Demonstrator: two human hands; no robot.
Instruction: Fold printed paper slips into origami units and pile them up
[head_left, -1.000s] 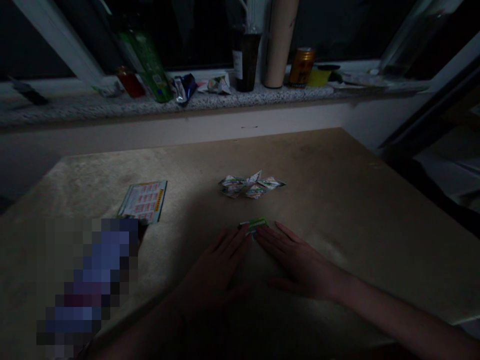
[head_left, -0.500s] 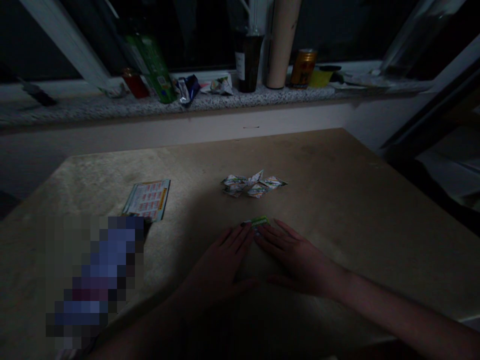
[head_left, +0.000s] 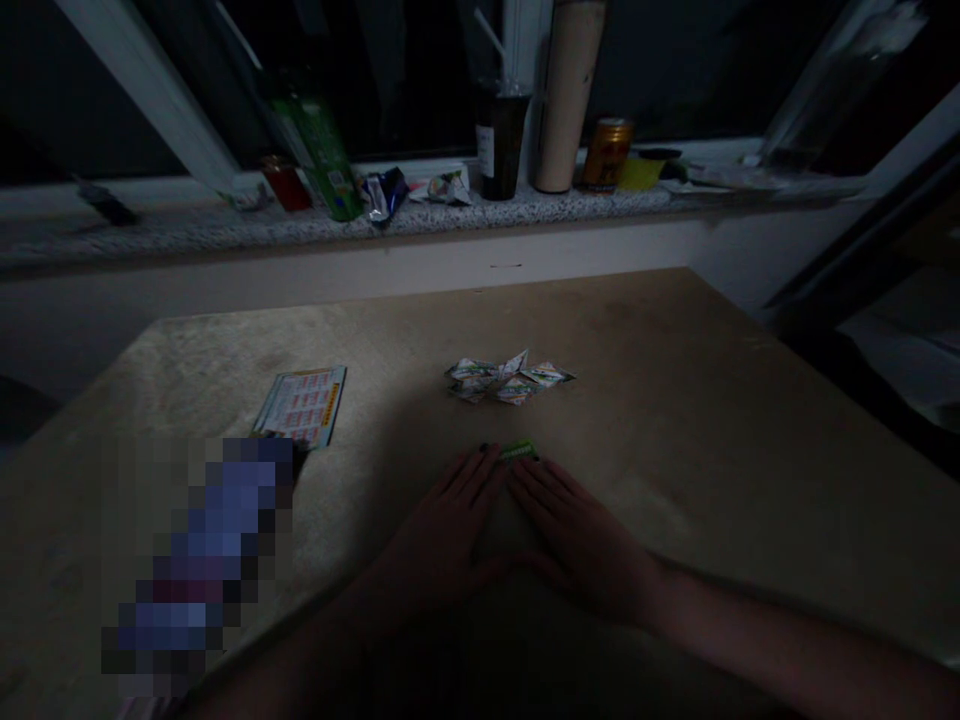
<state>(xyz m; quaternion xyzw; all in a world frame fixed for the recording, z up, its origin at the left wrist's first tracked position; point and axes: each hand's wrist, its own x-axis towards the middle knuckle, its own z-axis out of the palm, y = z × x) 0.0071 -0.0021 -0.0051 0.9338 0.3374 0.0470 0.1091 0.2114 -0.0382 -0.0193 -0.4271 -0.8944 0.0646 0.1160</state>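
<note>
L hand (head_left: 442, 540), R hand (head_left: 581, 545): grip flat-wide, touching thin green paper slip (head_left: 518, 451).

A printed card (head_left: 301, 405) lies on the table (head_left: 712, 400), a gold can (head_left: 606, 153) on the sill (head_left: 187, 232).

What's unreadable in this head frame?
Head view only:
- Green paper piece: mostly under the fingertips of the left hand and right hand, so its shape is hidden.
- Pixelated block: masked, contents unknown.
- Printed sheet: text too small and dim.
- Folded paper pile: pieces overlap, count unclear.
- Can on the sill: label too dark to read.
</note>
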